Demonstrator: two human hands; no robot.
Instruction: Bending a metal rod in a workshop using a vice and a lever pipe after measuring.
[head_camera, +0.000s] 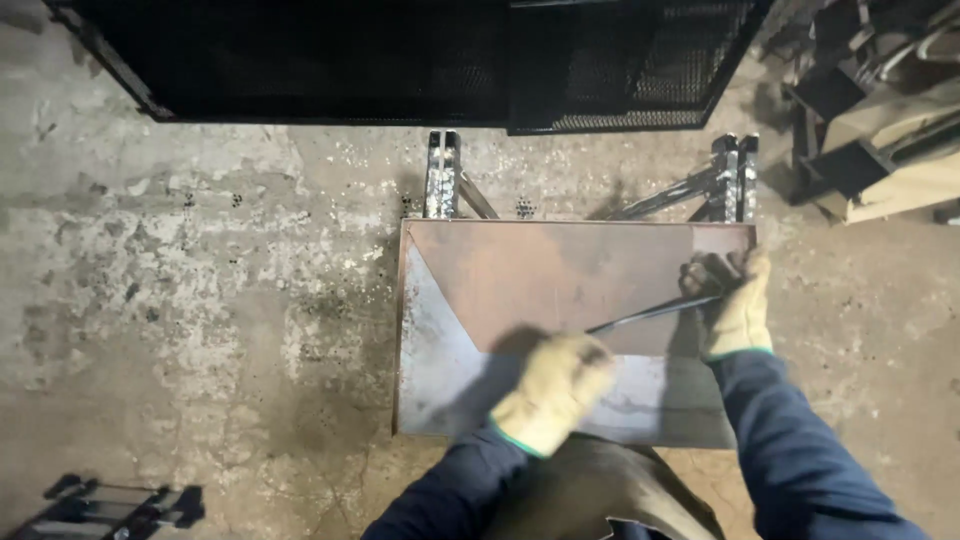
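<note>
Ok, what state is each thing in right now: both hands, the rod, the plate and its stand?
left hand: gloved, closed grip on the near end of the rod
right hand: gloved, holding the far end of the rod
rod: thin, lying slanted across the plate
plate: flat on the stand, rusty, partly bare grey
stand: upright on the floor, under the plate

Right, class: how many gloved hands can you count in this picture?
2. The left hand grips one end of a thin rod over the metal sheet; the right hand holds the other end near the sheet's right edge.
</note>
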